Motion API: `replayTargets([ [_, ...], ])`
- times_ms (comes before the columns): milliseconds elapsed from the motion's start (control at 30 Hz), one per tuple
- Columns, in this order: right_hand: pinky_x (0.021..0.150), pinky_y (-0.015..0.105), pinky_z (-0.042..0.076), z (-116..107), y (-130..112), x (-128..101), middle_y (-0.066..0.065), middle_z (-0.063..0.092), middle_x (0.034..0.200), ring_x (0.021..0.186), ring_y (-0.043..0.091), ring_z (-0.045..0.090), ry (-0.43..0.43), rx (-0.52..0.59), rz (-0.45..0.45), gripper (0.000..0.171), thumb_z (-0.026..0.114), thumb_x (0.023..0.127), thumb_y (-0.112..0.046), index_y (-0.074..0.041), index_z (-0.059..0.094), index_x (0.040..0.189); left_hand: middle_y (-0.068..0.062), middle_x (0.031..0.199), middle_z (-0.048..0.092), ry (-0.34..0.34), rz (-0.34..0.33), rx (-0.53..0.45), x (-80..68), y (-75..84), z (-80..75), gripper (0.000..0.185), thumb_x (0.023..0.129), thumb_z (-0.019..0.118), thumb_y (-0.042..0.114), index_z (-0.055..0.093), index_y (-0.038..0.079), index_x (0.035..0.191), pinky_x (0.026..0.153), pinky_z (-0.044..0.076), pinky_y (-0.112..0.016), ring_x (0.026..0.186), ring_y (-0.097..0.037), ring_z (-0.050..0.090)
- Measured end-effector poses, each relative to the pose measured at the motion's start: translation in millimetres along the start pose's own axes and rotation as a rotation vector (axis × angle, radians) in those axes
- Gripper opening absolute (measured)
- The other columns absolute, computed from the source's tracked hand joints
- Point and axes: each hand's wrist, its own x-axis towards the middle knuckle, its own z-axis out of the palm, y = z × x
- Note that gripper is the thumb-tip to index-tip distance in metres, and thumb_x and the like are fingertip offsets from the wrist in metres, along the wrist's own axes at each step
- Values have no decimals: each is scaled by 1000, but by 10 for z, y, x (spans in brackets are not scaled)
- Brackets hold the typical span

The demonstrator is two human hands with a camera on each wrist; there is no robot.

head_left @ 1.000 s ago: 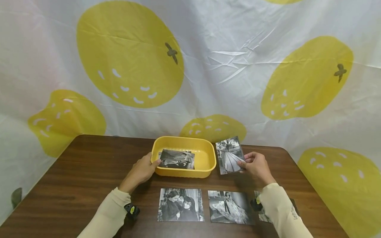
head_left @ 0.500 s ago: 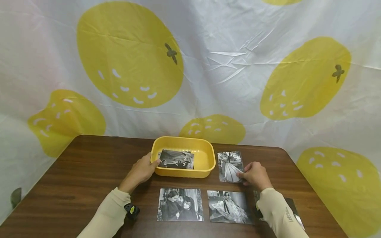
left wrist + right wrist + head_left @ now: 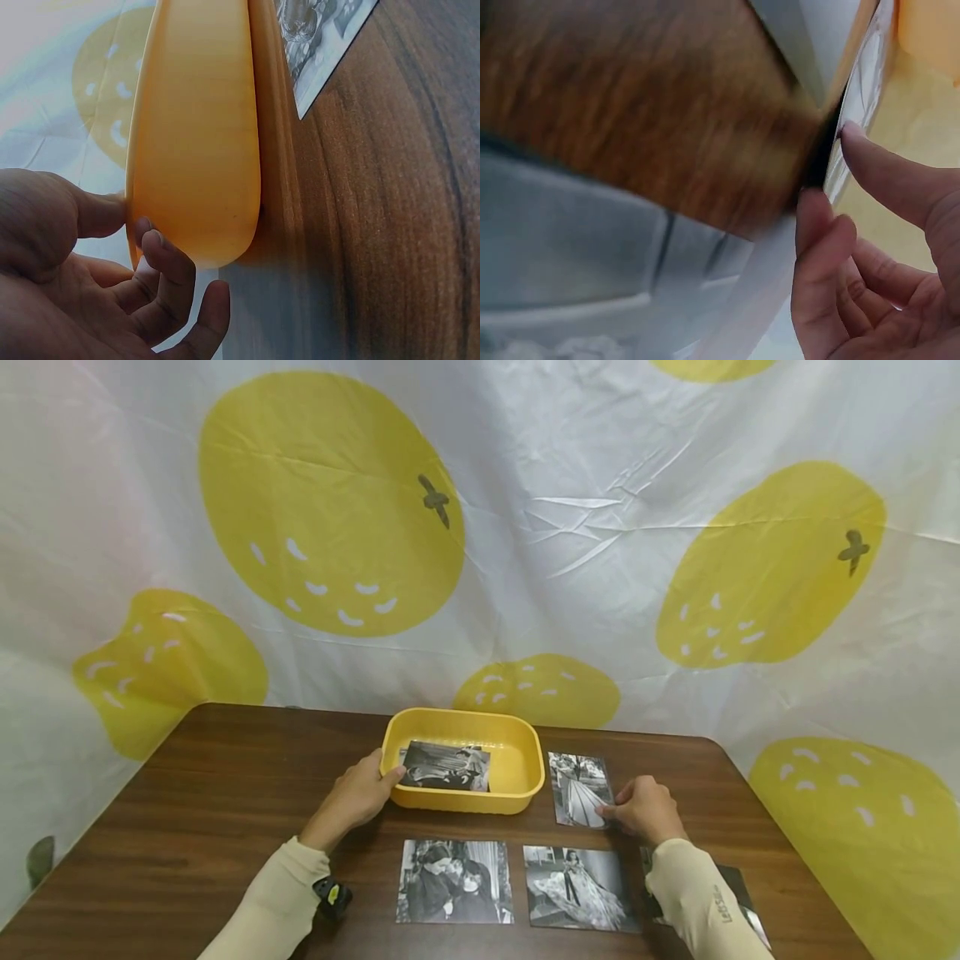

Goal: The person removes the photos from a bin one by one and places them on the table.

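Observation:
A yellow plastic tray (image 3: 527, 752) stands mid-table with one black-and-white photo (image 3: 446, 766) inside. My left hand (image 3: 381, 777) grips the tray's near left corner; in the left wrist view the thumb lies on the rim and the fingers (image 3: 169, 274) curl under the tray (image 3: 195, 135). Just right of the tray, a photo of a figure in a wide dress (image 3: 579, 785) lies on the table. My right hand (image 3: 604, 811) pinches its near right corner. The right wrist view shows that photo's edge (image 3: 859, 97) between thumb and fingertips (image 3: 817, 225), blurred.
Two more photos (image 3: 453, 881) (image 3: 577, 887) lie side by side near the front edge of the brown wooden table (image 3: 195, 793). Another photo (image 3: 744, 893) is partly hidden under my right sleeve. A white curtain with yellow fruit prints hangs behind the table.
My right hand has lowered the dress photo from the air beside the tray down onto the table. The left hand has stayed on the tray's corner.

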Motion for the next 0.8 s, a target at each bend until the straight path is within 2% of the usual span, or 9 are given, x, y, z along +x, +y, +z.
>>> replayTargets([
  [100,69,50,52,-7,-13,12,13,70,83,75,31,64,9,-43,-4,36,91,76,-27,1,71,85,-15,106,67,4,3,-3,0,-5,-4,46,106,55,24,50,-7,138,82,49,-53,90,-28,62],
  [200,71,54,51,-18,-33,26,13,70,85,79,35,64,27,-54,-20,37,90,76,-27,2,70,89,-18,112,67,1,-3,-5,0,-6,-4,48,106,54,25,49,-7,141,86,49,-55,95,-29,63],
  [367,76,55,50,-58,-163,27,12,70,88,82,34,66,117,-21,-101,35,83,83,-25,3,69,100,-19,115,66,-12,-13,2,-10,2,-6,50,106,54,27,47,-6,143,88,48,-57,99,-31,63],
  [600,80,53,49,-156,-604,98,12,71,92,84,30,66,209,46,-235,28,76,91,-19,1,69,110,-18,113,66,-6,-13,8,-8,-2,-9,49,106,54,26,47,-7,142,86,49,-56,96,-30,63],
  [800,80,49,53,-143,-1043,142,15,70,97,90,33,69,193,98,-327,28,76,92,-16,1,68,112,-17,111,67,-7,-1,6,13,-12,0,49,106,54,26,48,-7,142,84,49,-55,95,-29,63],
])
